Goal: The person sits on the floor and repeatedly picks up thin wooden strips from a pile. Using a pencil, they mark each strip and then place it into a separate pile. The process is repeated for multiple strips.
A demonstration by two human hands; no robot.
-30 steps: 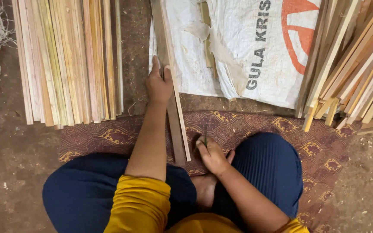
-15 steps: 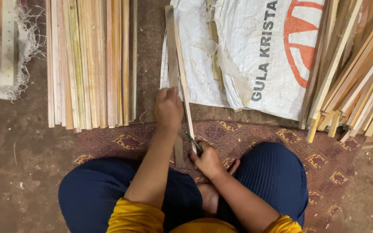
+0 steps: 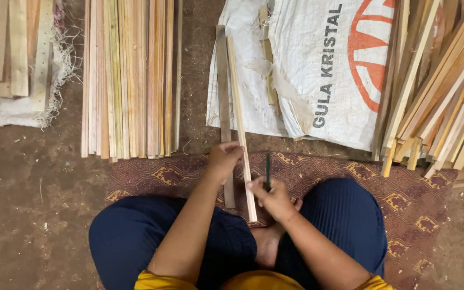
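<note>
Slat stack (image 3: 130,80) left of sack (image 3: 318,70); loose slats (image 3: 436,91) right; mat (image 3: 189,172) before them.

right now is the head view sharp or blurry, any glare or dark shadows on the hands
Head view: soft, even light, no glare, only faint shadows under the strips; left hand and right hand look reasonably sharp, as does the pale wooden strip; stick piles at the edges fan out, hinting at wide-angle distortion.

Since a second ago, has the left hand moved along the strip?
Yes. The left hand has slid toward the person along the strip, off the sack's edge to the mat.
</note>
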